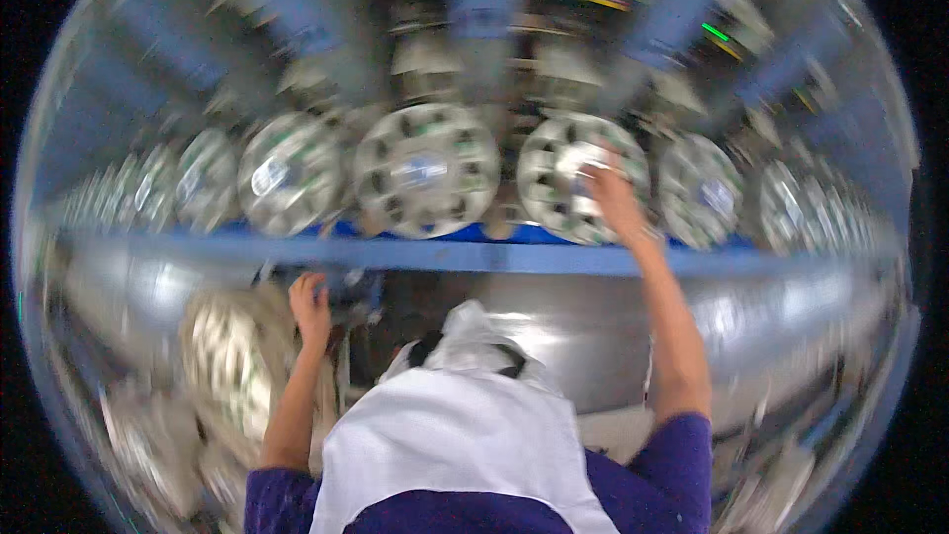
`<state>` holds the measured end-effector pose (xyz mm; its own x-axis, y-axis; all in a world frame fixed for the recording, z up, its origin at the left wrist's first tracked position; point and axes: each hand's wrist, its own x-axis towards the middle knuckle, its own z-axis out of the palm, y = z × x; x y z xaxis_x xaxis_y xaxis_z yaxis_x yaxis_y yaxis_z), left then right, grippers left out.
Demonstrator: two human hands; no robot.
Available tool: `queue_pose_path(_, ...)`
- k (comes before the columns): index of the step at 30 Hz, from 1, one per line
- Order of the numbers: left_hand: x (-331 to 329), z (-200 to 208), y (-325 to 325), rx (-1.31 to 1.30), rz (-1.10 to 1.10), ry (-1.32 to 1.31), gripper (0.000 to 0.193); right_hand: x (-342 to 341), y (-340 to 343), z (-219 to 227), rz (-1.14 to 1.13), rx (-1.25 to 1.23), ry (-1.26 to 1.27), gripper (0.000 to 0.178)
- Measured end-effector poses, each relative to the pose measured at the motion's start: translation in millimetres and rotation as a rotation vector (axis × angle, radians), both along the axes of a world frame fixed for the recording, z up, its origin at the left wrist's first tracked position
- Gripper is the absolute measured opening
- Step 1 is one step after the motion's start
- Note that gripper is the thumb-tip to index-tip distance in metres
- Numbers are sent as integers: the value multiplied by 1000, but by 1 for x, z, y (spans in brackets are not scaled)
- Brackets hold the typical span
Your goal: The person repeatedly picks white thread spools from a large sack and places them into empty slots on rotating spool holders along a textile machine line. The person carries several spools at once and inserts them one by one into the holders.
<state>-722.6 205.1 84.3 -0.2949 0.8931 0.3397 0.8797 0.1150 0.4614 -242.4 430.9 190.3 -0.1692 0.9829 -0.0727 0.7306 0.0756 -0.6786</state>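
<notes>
Wht apron [450, 425] btm, R grip [615, 200] over wheel [539, 173], L grip [311, 309] blw rail [445, 256].

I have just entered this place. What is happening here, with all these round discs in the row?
A person has the right hand at the front of a round pale disc, one of a row above a blue rail. Blur hides whether the fingers touch or grip it. The left hand is below the rail, fingers curled, near a pale bundle; whether it holds anything is unclear.
</notes>
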Motion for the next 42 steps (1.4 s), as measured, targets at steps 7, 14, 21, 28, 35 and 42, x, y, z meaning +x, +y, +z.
queue_pose_path(7,-63,-33,-256,-278,1454,-166,33,-125,-91,165,1624,-383,280,32)
queue_pose_path(14,-31,-32,-375,-356,1859,-164,30,-236,-119,246,2347,-895,344,30)
queue_pose_path(21,-131,-31,-389,-380,1435,173,26,-373,-171,263,2434,-914,167,43)
queue_pose_path(28,-215,-76,-347,-605,1106,-31,34,-505,-217,270,2376,-888,67,37)
queue_pose_path(35,-207,-62,-349,-644,1010,-317,45,-595,-239,270,2336,-915,41,31)
queue_pose_path(42,-183,-42,-345,-542,680,-157,33,-645,-245,260,2367,-967,54,25)
